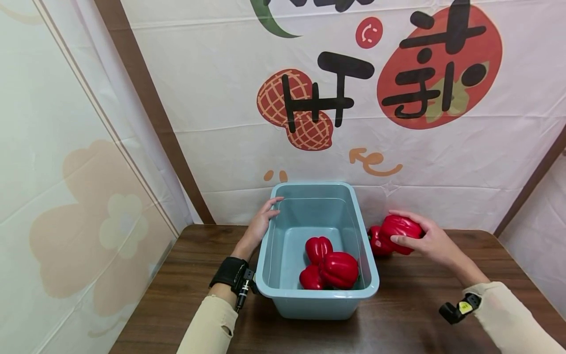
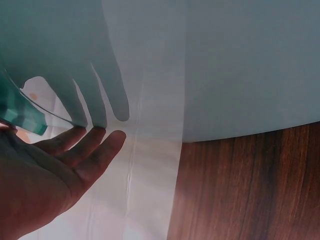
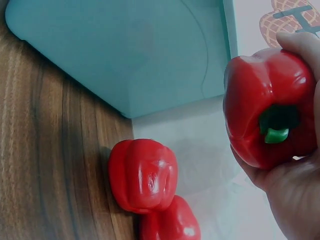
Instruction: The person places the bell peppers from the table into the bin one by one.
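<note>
A pale blue plastic tub [image 1: 316, 302] stands on the wooden table [image 1: 411, 314], with three red bell peppers [image 1: 338, 269] lying in it. My left hand [image 1: 265, 216] rests with straight fingers against the tub's left wall near the rim; in the left wrist view the left hand [image 2: 75, 155] touches the tub wall [image 2: 225, 65]. Just right of the tub, my right hand [image 1: 420, 238] grips a red pepper [image 1: 399, 231] above the table. The right wrist view shows this held pepper [image 3: 267, 115] stem outward in my right hand [image 3: 295, 195]. Two more peppers [image 3: 142, 175] lie below it beside the tub [image 3: 125, 50].
A printed fabric backdrop [image 1: 309, 98] hangs right behind the table and tub. Fabric walls close in on both sides. Bare wooden tabletop [image 1: 168, 295] lies to the left of the tub and in front of it.
</note>
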### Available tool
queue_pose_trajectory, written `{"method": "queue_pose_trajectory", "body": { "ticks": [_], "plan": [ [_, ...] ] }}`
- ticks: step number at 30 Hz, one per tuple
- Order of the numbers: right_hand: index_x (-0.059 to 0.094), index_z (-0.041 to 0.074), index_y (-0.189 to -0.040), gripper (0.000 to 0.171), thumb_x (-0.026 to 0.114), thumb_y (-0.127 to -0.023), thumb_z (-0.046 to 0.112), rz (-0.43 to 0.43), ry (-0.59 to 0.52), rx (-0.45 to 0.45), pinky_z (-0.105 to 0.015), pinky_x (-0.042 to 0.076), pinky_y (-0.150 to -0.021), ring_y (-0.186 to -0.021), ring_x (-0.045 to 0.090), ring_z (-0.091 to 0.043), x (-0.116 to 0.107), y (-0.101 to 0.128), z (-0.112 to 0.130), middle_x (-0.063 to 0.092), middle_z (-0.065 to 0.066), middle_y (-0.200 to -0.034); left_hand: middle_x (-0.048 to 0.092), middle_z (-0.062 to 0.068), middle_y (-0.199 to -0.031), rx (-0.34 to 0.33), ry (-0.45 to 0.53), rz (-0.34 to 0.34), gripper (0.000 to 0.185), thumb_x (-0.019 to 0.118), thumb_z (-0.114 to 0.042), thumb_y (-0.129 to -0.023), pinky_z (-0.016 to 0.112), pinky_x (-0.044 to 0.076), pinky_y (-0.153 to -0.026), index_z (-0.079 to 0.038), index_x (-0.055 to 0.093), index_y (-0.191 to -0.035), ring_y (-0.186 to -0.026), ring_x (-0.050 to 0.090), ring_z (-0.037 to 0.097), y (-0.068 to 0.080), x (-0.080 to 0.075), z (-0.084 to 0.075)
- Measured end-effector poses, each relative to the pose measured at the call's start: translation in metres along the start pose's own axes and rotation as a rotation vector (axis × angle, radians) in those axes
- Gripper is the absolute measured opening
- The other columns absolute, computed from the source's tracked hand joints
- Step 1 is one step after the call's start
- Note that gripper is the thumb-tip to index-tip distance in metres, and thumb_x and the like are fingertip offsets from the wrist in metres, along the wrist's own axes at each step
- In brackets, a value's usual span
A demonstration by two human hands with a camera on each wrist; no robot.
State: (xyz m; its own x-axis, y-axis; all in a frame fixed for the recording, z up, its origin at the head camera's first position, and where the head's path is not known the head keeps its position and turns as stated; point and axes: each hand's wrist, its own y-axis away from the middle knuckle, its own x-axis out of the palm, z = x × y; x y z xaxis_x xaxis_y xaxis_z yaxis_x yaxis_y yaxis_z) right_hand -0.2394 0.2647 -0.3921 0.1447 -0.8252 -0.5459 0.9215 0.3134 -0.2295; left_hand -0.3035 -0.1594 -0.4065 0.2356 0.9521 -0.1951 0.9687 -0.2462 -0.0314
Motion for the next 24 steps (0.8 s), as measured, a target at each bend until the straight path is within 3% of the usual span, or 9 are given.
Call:
{"method": "queue_pose_trajectory", "body": {
  "ticks": [7,14,24],
  "plan": [
    [0.046,0.017,-0.147,0.061,0.071,-0.091,0.021,-0.018,0.01,0.008,-0.033,0.057,-0.073,-0.114,0.048,-0.037,-0.004,-0.003,0.007,0.05,-0.016,-0.133,0.019,0.009,-0.162,-0.002,-0.002,0.0,0.047,0.031,-0.018,-0.105,0.044,0.046,-0.092,-0.015,0.035,-0.152,-0.132,0.038,0.044,-0.001,0.0,0.001],
    [0.044,0.019,-0.148,0.064,0.071,-0.09,0.022,-0.009,0.003,0.001,-0.033,0.057,-0.073,-0.115,0.048,-0.038,-0.008,-0.009,0.015,0.05,-0.016,-0.134,0.02,0.01,-0.161,0.0,-0.005,0.005,0.047,0.031,-0.018,-0.105,0.034,0.048,-0.083,-0.015,0.034,-0.152,-0.13,0.04,0.045,-0.001,-0.001,0.001],
    [0.045,0.018,-0.147,0.063,0.071,-0.09,0.021,-0.029,0.015,-0.018,-0.033,0.057,-0.073,-0.113,0.048,-0.037,-0.011,-0.015,0.021,0.051,-0.016,-0.133,0.019,0.009,-0.162,-0.022,0.009,0.002,0.046,0.032,-0.017,-0.105,0.035,0.047,-0.084,-0.017,0.036,-0.151,-0.13,0.041,0.043,0.001,0.0,-0.004]
  ]
}}
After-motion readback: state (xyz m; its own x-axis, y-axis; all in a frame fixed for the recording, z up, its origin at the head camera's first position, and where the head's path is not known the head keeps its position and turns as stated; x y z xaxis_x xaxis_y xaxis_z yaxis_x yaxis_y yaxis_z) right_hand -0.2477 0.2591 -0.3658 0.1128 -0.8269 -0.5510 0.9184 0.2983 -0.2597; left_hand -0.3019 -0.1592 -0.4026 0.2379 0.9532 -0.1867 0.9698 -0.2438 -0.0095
